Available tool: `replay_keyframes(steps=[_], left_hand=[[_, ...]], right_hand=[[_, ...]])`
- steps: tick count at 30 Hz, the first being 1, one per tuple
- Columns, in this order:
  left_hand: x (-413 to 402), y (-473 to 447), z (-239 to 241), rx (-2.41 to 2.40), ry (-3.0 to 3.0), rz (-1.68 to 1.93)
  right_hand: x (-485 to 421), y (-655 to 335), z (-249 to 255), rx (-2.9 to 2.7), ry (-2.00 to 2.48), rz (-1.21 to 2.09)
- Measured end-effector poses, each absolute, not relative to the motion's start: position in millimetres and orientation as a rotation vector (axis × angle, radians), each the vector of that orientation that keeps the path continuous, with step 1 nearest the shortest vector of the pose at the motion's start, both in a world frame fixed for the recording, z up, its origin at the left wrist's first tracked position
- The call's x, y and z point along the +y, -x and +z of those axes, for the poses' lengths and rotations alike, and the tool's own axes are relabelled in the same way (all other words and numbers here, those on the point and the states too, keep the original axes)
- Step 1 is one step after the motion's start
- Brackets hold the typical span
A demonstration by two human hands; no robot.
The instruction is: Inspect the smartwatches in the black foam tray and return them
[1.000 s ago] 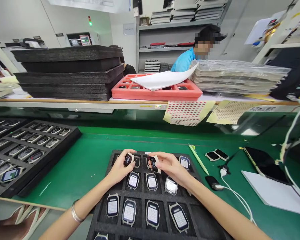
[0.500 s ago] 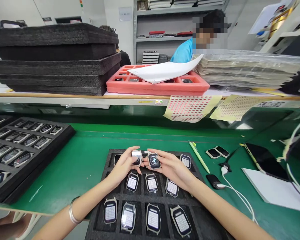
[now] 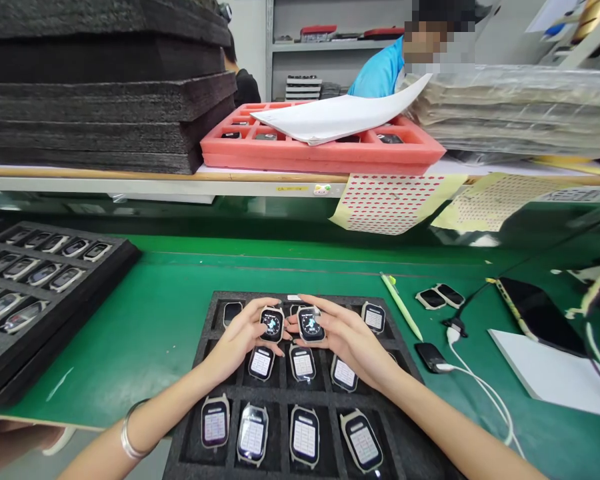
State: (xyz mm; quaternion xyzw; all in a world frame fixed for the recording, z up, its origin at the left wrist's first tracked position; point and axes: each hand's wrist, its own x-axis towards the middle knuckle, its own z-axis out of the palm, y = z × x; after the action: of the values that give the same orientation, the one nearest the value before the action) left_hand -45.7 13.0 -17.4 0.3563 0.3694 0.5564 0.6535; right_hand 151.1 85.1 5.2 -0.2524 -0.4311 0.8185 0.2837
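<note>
My left hand [image 3: 247,330] is closed around a smartwatch case [image 3: 272,325] whose screen shows a dark watch face. A matching smartwatch case [image 3: 310,325], also lit with a dark face, is gripped in my right hand [image 3: 337,330]. Both are strapless and held side by side, screens towards me, above a black foam tray [image 3: 190,433]. In the tray's compartments lie several more watches, such as one in the front row [image 3: 305,435] and one in the middle row [image 3: 303,363], most with a white list on screen. My hands partly hide the back row.
Another foam tray of watches [image 3: 55,273] lies left. On the right are a green pen [image 3: 401,307], two watches [image 3: 440,297], a small black device on a white cable [image 3: 430,358], and a phone [image 3: 540,317]. The shelf holds a red tray [image 3: 320,160] and stacked black foam [image 3: 90,147]. A co-worker [image 3: 380,70] is beyond.
The left watch's screen has gone from a pale display to a dark watch face. Both hands stay over the tray, and the camera view has shifted slightly downward.
</note>
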Motion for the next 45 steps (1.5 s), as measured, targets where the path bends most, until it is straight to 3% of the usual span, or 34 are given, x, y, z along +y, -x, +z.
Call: replay_keyframes(steps=[23, 25, 30, 32, 45], left_hand=[[7, 48, -15, 0.790, -0.951, 1.283], [7, 49, -13, 0.761, -0.937, 1.277], [6, 50, -8, 0.779, -0.938, 1.281], [6, 50, -6, 0.807, -0.938, 1.281], [4, 50, -2, 0.866, -0.948, 1.289]], right_hand=[[80, -155, 7, -1.673, 0.605, 2.027], [85, -160, 11, -1.875, 0.676, 1.877], [113, -181, 11, -2.506, 0.867, 0.926], [123, -187, 6, -2.613, 0.897, 0.734], [113, -156, 14, -2.847, 0.614, 0.550]])
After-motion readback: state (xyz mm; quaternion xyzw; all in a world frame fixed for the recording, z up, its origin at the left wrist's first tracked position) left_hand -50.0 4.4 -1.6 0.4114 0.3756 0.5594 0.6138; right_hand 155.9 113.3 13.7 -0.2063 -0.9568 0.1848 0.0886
